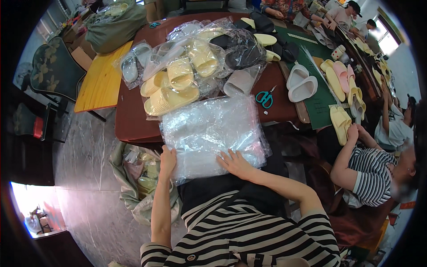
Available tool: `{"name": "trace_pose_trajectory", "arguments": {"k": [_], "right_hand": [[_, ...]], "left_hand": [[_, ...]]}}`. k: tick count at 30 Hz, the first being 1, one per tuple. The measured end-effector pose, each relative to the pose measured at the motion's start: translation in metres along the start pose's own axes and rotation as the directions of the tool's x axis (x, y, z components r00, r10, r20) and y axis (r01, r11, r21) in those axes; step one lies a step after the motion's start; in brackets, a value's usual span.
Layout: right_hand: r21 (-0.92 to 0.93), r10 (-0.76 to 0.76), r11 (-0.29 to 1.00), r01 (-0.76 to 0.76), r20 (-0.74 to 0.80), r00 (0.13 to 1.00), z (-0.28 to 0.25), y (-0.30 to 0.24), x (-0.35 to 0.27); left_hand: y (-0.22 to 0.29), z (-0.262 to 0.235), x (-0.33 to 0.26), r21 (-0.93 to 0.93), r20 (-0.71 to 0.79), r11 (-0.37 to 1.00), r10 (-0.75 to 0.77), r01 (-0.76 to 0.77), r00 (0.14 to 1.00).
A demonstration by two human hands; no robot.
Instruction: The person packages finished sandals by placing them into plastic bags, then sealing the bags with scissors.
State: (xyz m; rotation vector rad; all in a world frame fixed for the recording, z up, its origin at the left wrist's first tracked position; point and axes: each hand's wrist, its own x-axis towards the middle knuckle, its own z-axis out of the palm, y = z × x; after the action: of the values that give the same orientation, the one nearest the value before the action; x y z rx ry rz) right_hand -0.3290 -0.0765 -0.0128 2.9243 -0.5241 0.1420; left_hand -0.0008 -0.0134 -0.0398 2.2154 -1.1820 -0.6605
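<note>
Two bare hands were on a stack of clear plastic bags (211,127). Left hand (168,162) was at the stack's near left edge, fingers curled; can't tell whether they pinched it. Right hand (235,164) lay palm down on top, toward the near side, fingers spread. Stack sat over the near edge of the brown table (127,120) and reached toward the person's lap, top sheets wrinkled and shiny.

Just beyond the stack: a heap of bagged yellow slippers (180,74), a bagged grey slipper (239,83) at its right, bagged pale blue-grey slippers (130,69) at its left. Black slippers (289,51) were at the far right. Teal-handled scissors (270,94) lay open on the table, right of the stack. Farther right, a pair of pale grey slippers (302,84) was near a green mat (321,104); a pink slipper (341,71) lay among yellow ones.

At right, a co-worker's hand (352,132) held a pair of yellow slippers (340,121). Left of the table: yellow wooden bench (98,86) with a bulky green sack (118,29). On the floor, near left, stood an open woven sack (138,209).
</note>
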Motion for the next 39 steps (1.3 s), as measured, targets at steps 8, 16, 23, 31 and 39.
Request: {"name": "trace_pose_trajectory", "arguments": {"k": [8,16,23,31,39], "right_hand": [[0.235,-0.033,0.972,-0.016,0.205,0.978,-0.046,0.004,-0.028],[0.574,-0.052,0.804,-0.155,0.327,0.943,-0.09,0.035,-0.018],[0.432,0.053,0.891,-0.141,0.211,0.976,-0.048,0.028,0.015],[0.405,0.086,0.894,-0.191,0.264,0.961,-0.035,0.015,0.012],[0.389,0.149,0.885,-0.256,0.286,0.947,-0.027,0.005,0.006]], "left_hand": [[0.025,0.0,-0.031,-0.037,0.078,0.999,0.001,0.002,0.997],[0.036,-0.007,-0.052,-0.103,-0.06,0.994,0.031,-0.037,0.998],[0.041,-0.012,-0.057,-0.003,-0.098,1.0,0.025,-0.026,0.995],[0.124,-0.07,-0.032,0.225,-0.021,0.879,0.435,-0.42,0.9],[0.085,0.03,0.029,0.426,-0.034,0.808,0.464,-0.407,0.885]]}}
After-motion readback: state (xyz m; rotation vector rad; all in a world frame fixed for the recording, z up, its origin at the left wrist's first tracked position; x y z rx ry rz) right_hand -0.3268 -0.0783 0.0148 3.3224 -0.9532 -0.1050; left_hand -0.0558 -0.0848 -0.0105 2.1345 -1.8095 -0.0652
